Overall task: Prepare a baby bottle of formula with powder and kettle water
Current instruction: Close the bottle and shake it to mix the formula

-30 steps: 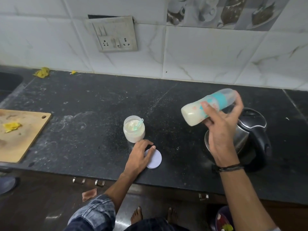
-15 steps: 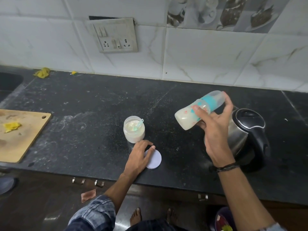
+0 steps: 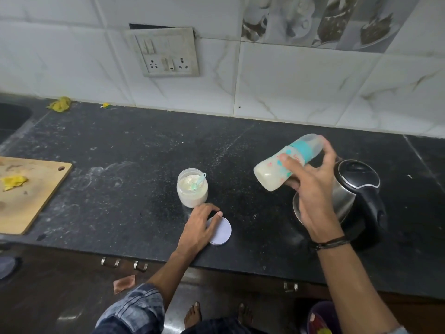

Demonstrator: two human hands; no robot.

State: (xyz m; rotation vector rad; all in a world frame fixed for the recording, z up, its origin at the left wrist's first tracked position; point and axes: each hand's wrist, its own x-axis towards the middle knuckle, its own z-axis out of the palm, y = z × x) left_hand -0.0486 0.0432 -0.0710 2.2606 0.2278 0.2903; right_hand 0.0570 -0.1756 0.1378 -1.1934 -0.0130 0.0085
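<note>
My right hand (image 3: pixel 310 189) grips a capped baby bottle (image 3: pixel 272 171) with a teal collar, tilted almost flat in the air, its milky-filled base pointing left. Behind that hand stands a steel and black kettle (image 3: pixel 356 198), lid shut. An open jar of white powder (image 3: pixel 192 188) with a pale green scoop inside sits mid-counter. Just in front of it, my left hand (image 3: pixel 198 229) rests flat with its fingers spread over the jar's white round lid (image 3: pixel 222 231), which lies on the black counter (image 3: pixel 120 165).
A wooden cutting board (image 3: pixel 26 196) with a yellow scrap lies at the left edge. A sink corner (image 3: pixel 12 116) is at far left. Yellow scraps (image 3: pixel 60 104) lie by the tiled wall, below a socket plate (image 3: pixel 166 53). Bare feet show on the floor below.
The bottle in my right hand has swung down and leftward, then slightly back, staying tilted. My left hand has stayed on the lid.
</note>
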